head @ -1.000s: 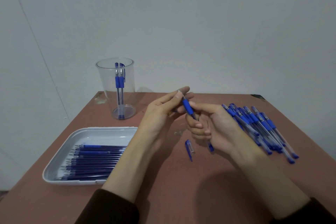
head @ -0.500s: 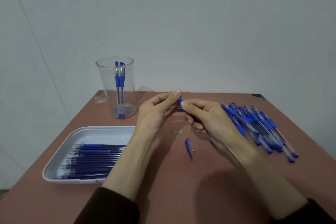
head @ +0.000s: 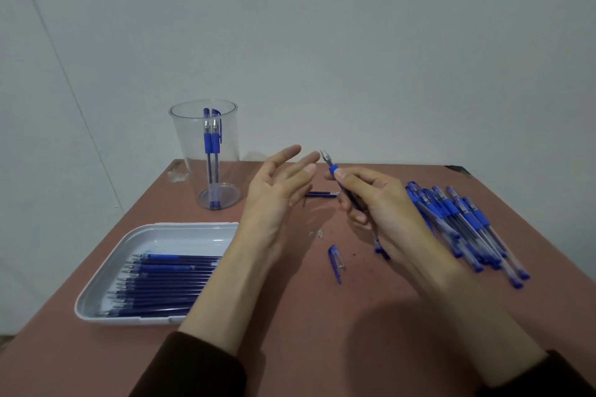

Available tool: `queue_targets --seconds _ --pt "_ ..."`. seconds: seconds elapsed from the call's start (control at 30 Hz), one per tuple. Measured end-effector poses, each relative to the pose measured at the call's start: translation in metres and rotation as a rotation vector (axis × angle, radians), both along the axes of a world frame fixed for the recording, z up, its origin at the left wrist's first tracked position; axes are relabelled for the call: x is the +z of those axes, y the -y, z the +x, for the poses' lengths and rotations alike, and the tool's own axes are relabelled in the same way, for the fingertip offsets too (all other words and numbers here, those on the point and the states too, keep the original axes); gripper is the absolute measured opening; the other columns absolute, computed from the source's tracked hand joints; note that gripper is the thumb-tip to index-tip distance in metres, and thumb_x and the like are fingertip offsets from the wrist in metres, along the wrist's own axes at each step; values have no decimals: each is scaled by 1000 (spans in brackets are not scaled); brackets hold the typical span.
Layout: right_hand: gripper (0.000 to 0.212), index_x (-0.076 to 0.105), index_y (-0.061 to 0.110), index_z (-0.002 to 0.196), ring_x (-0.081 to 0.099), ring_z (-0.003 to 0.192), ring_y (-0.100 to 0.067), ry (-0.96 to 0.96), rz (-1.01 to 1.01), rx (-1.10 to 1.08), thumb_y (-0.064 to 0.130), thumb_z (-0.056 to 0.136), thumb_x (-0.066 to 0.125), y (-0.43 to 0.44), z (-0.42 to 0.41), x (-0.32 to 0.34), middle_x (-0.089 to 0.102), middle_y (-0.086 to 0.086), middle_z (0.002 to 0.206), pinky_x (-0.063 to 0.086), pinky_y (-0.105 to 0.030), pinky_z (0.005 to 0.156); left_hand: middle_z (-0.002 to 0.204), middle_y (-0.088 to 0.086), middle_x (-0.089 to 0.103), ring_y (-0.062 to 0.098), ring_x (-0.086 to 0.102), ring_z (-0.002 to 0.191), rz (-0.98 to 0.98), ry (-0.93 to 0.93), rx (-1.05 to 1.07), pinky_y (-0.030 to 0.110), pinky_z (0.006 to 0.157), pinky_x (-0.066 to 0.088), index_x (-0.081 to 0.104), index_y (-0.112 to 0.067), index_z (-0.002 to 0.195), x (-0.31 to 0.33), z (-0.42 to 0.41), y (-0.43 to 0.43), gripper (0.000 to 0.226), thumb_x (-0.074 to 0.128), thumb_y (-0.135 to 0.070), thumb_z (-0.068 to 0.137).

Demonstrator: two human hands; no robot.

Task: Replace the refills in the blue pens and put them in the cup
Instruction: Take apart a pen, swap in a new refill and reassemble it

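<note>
Left hand [head: 277, 190] has released the pen [head: 332, 167] and spreads wide; right hand [head: 383, 206] grips its barrel, tip toward 11 o'clock. Its cap [head: 336, 263] lies at the left hand's 5 o'clock, lengthwise 12-to-6.

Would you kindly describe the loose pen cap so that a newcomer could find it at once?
Start at the white tray of refills, left on the reddish table. Right of it, between the person's forearms, lies the pen cap. It is short, blue and clear, and lies alone, unlike the pens piled further right.
</note>
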State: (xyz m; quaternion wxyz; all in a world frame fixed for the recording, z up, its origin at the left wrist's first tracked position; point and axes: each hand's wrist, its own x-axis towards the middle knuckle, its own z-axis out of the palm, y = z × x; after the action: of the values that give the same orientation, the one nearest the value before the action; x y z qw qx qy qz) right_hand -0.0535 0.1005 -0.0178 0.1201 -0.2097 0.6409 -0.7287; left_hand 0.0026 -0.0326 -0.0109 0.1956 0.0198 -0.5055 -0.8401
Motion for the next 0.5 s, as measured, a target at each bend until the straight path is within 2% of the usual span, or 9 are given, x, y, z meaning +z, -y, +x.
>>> queue_targets --seconds 0.1,0.17,0.23,0.33,0.4,0.5 --pt "17 73 10 95 28 40 -10 -11 51 47 22 92 60 2 5 1 49 -3 53 19 -21 39 93 5 73 12 69 89 21 -34 -25 19 76 54 56 -11 117 0 1 -2 34 60 1 85" --pt "15 74 16 90 29 40 -10 -24 84 62 23 91 62 2 7 2 49 -3 54 20 -21 40 83 4 73 9 69 89 -15 -45 17 18 76 54 57 -10 114 0 1 -1 33 61 1 83" --pt "13 74 21 85 30 40 -10 -70 130 47 26 90 63 1 7 4 50 -3 55 22 -21 40 78 1 72 8 69 87 -66 -40 81 18 79 53 60 -11 110 -3 1 0 30 64 -1 82" --pt "8 73 22 86 39 41 -4 -229 262 -38 26 89 66 -1 7 3 54 2 53 30 -16 41 70 -11 68 2 66 76 -88 10 197 16 75 51 66 -15 103 -3 0 2 23 68 -8 81" --pt "5 72 25 84 47 43 1 -315 344 -111 26 88 68 -2 5 2 57 7 52 37 -13 45 77 -12 66 0 65 78 -49 39 253 13 68 49 68 -19 99 -4 -2 7 19 70 -13 81" --pt "9 69 30 77 53 47 1 -359 399 -230 28 86 69 -5 0 -2 60 3 56 43 -16 53 92 -9 68 0 65 88 -74 78 292 11 68 49 70 -21 94 -5 -2 12 15 70 -15 81"
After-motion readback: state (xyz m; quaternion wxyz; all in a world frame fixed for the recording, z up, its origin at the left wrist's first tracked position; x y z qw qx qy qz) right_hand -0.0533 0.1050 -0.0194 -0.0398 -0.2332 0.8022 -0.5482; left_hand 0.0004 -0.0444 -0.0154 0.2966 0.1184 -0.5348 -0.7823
